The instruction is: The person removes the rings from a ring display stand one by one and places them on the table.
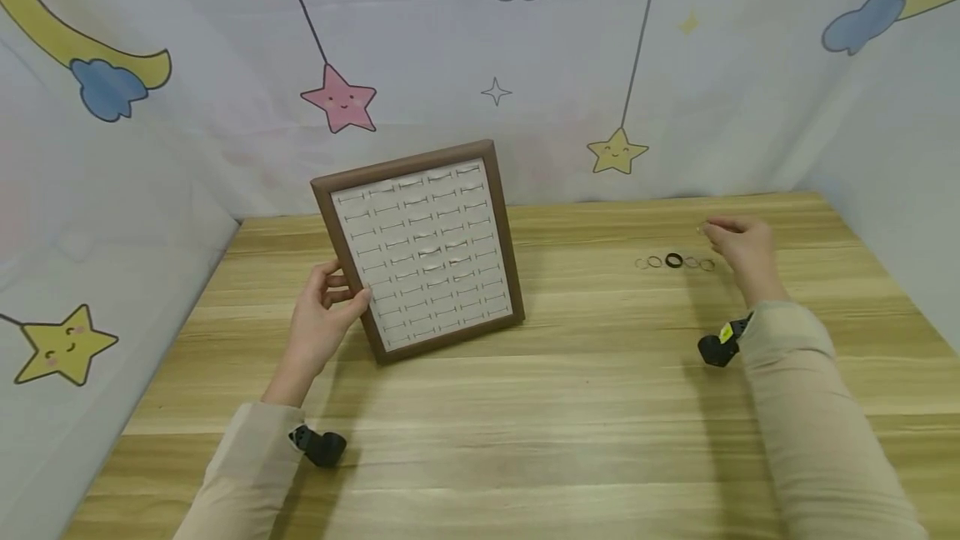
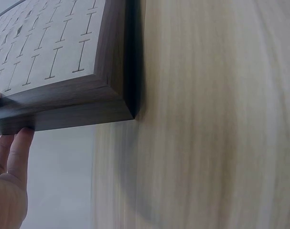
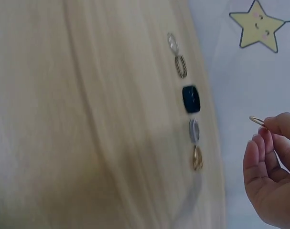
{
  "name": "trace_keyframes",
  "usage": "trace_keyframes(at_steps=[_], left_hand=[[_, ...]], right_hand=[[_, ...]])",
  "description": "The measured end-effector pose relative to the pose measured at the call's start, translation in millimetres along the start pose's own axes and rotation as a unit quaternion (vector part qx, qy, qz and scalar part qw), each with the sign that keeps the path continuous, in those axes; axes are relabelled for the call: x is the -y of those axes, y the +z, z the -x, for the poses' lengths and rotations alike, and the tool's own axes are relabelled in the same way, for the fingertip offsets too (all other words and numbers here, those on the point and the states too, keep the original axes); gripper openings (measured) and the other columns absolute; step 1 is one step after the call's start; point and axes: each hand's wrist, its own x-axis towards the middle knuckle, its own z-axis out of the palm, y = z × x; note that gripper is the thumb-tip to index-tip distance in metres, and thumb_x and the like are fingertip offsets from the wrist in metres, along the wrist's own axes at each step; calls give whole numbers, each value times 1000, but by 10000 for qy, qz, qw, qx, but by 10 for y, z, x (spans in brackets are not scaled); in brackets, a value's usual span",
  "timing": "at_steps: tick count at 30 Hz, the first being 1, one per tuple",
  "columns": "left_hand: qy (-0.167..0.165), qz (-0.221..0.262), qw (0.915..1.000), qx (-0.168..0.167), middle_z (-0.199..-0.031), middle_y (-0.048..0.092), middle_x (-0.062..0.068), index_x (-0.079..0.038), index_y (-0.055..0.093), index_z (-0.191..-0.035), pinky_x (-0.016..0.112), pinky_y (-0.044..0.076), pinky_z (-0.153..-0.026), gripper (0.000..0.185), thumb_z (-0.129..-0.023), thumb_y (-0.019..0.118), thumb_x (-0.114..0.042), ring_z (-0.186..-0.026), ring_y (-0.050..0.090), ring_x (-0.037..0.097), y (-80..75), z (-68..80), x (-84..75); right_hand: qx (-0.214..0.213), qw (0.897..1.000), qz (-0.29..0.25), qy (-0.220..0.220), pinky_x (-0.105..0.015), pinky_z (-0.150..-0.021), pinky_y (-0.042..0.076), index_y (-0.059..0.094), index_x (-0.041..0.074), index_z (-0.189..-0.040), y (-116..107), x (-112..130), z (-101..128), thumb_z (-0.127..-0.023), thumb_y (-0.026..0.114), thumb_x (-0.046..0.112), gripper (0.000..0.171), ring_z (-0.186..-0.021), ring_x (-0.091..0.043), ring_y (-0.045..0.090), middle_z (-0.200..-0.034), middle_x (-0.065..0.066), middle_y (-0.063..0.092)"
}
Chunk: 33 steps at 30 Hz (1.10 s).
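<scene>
A brown-framed ring display board with rows of slits in its pale padded face stands tilted on the table. My left hand grips its left side, thumb on the front edge and fingers behind. In the left wrist view the frame's corner meets the wood. My right hand pinches a thin gold ring between thumb and fingertip, above the table. Below it lies a row of several rings, among them a wide black ring, a silver ring and a gold ring.
The wood-grain table reaches back to a pale cloth backdrop printed with stars and moons. Cloth also hangs along the left and right sides. A small black camera is strapped to each wrist.
</scene>
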Motion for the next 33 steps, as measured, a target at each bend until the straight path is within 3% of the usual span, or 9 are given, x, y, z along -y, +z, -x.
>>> trace_keyframes(at_steps=[7, 11, 15, 21, 28, 31, 33], left_hand=[[0, -3, 10000, -26, -120, 49, 9, -9, 33, -145, 11, 47, -74, 59, -93, 61, -18, -108, 51, 20, 6, 5, -2], [20, -6, 10000, -2, -121, 48, 10, -9, 33, -145, 11, 47, -74, 60, -93, 61, -18, -109, 51, 20, 6, 5, -3], [37, -8, 10000, 17, -121, 48, 10, -9, 32, -145, 12, 48, -74, 61, -93, 61, -19, -108, 51, 17, 6, 5, 0], [61, -38, 10000, -18, -119, 48, 9, -9, 33, -145, 12, 48, -74, 60, -93, 61, -18, -101, 51, 9, 7, 7, 9], [60, -10, 10000, -10, -118, 48, 7, -9, 33, -145, 12, 48, -74, 60, -93, 61, -19, -103, 51, 11, 3, 9, 11], [46, -11, 10000, -17, -118, 49, 8, -9, 33, -145, 12, 48, -74, 61, -93, 61, -19, -102, 51, 11, -2, 4, 10], [35, -13, 10000, -12, -118, 49, 8, -8, 32, -146, 13, 48, -74, 61, -93, 61, -19, -102, 51, 10, -5, 0, 8]], right_hand=[[49, 9985, 502, 197, -5, -72, 47, 47, -5, -137, -145, -163, 38, -98, 47, 27, 50, -75, 15, 49, -101, 13, 49], [99, 9976, 531, 432, -7, -66, 47, 47, -6, -136, -199, -244, 47, -98, 48, 25, 50, -70, 12, 50, -84, 22, 50], [110, 9986, 224, 464, -10, -61, 48, 47, -12, -132, -226, -324, 45, -96, 49, 20, 48, -66, 8, 50, -67, 28, 50], [31, 9973, 357, 637, -13, -59, 47, 51, -9, -130, -247, -384, 31, -92, 49, 16, 46, -62, 5, 50, -63, 29, 49], [-78, 9946, 698, 764, -12, -54, 47, 48, -14, -131, -270, -413, 38, -93, 53, 17, 49, -51, 9, 52, -51, 31, 48], [-186, 9949, 609, 778, -12, -50, 46, 62, -4, -116, -271, -440, 31, -92, 56, 15, 32, -47, 9, 51, -46, 30, 49], [-226, 9944, 641, 811, -12, -49, 46, 63, -4, -115, -281, -458, 28, -91, 56, 15, 32, -45, 9, 51, -44, 30, 49]])
